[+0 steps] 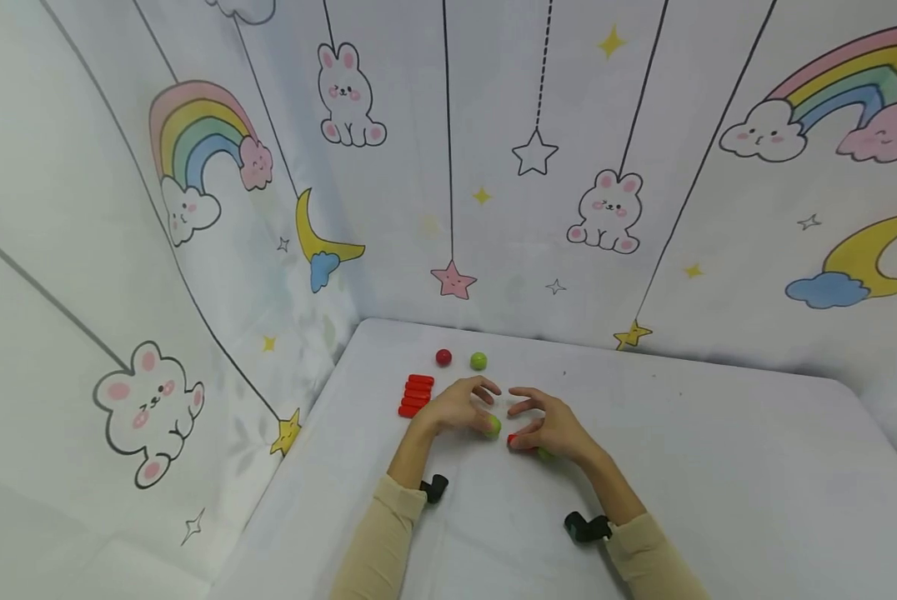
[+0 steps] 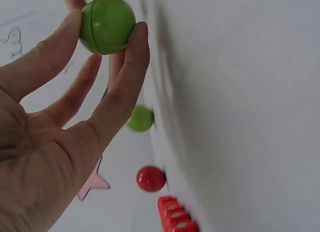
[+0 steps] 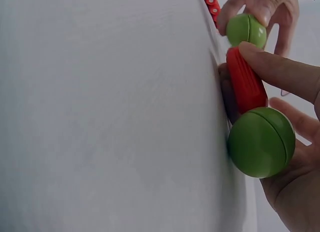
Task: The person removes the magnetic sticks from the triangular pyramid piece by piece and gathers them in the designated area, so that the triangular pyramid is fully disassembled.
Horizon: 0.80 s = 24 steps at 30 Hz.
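Observation:
My left hand (image 1: 456, 407) pinches a shiny green ball (image 2: 107, 25) between thumb and fingertips; a seam line runs round the ball. Opposite it, my right hand (image 1: 557, 429) grips a ridged red bar (image 3: 246, 81) between thumb and fingers. A second green ball (image 3: 262, 142) sits against the near end of that bar, beside the right palm. Whether it is joined to the bar, I cannot tell. In the head view a small gap separates the left hand's ball from the bar's other end.
Several red bars (image 1: 416, 396) lie in a row left of the left hand. Behind them on the white table (image 1: 719, 467) are a red ball (image 1: 443, 357) and another green ball (image 1: 478, 361). A printed cloth wall (image 1: 403, 208) stands along the back and left.

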Available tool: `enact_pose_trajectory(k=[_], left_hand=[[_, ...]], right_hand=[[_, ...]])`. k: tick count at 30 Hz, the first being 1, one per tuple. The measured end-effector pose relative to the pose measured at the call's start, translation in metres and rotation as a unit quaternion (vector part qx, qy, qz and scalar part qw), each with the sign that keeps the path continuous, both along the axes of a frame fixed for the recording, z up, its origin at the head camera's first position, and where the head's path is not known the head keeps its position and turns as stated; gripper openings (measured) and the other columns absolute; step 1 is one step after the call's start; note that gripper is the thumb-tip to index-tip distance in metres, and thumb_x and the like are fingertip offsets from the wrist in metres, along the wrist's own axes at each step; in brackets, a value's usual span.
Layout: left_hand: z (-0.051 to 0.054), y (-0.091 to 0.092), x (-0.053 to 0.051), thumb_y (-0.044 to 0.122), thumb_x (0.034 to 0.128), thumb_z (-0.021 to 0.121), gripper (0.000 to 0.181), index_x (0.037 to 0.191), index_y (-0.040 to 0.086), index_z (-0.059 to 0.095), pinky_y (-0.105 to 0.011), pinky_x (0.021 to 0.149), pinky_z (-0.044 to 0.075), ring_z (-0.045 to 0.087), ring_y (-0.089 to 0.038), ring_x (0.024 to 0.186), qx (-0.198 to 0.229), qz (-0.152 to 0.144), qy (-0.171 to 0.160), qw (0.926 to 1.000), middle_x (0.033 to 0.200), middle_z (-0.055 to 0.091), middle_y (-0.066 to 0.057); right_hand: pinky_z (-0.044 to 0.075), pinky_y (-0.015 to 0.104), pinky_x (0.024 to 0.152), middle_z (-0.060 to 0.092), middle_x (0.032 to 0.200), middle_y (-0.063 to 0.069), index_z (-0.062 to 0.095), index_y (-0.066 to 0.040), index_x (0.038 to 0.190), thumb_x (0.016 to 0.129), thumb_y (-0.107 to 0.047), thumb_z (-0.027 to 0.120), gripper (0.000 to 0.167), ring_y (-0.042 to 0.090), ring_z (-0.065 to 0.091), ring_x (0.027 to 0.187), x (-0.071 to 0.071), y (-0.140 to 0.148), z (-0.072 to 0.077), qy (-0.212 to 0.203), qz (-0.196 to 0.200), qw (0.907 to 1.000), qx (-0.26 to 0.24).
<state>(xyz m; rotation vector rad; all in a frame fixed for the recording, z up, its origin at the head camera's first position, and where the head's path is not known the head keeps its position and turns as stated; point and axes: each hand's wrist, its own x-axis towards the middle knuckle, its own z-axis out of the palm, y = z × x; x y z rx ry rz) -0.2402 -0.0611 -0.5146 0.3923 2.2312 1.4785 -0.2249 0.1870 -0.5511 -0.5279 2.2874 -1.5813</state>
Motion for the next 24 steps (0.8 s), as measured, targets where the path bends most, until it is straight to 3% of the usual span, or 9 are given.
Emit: enact_pose_trajectory(k=[6,10,24], left_hand=[[0.008,-0.014,-0.006,0.007,0.0860,0.084,0.055,0.136,0.011,0.063,-0.041,0.090,0.058,0.067,-0.026,0.111,0.016,0.028,0.011,0.9994,0.138,0.058,-0.023],[0.013,-0.015,-0.012,0.009,0.0868,0.084,0.052,0.134,0.014,0.063,-0.039,0.090,0.058,0.067,-0.025,0.112,0.013,0.041,0.028,0.9987,0.137,0.059,-0.023],[0.020,0.004,-0.053,0.008,0.0827,0.087,0.062,0.138,0.012,0.060,-0.038,0.085,0.054,0.068,-0.025,0.106,-0.026,0.102,0.098,0.9896,0.133,0.061,-0.020]], right_hand=[[0.061,0.032,0.075,0.066,0.128,0.019,0.045,-0.007,0.155,0.078,-0.006,0.091,0.090,0.022,0.078,0.092,0.000,0.009,-0.004,-0.013,-0.015,0.9998,0.007],[0.062,0.032,0.076,0.065,0.129,0.021,0.047,-0.006,0.153,0.079,-0.006,0.091,0.087,0.023,0.077,0.094,0.001,0.011,-0.004,-0.019,-0.004,0.9998,0.000],[0.061,0.031,0.072,0.067,0.122,0.022,0.057,-0.001,0.143,0.080,0.001,0.088,0.070,0.028,0.075,0.096,0.007,0.012,0.003,0.003,0.028,0.9996,0.009]])
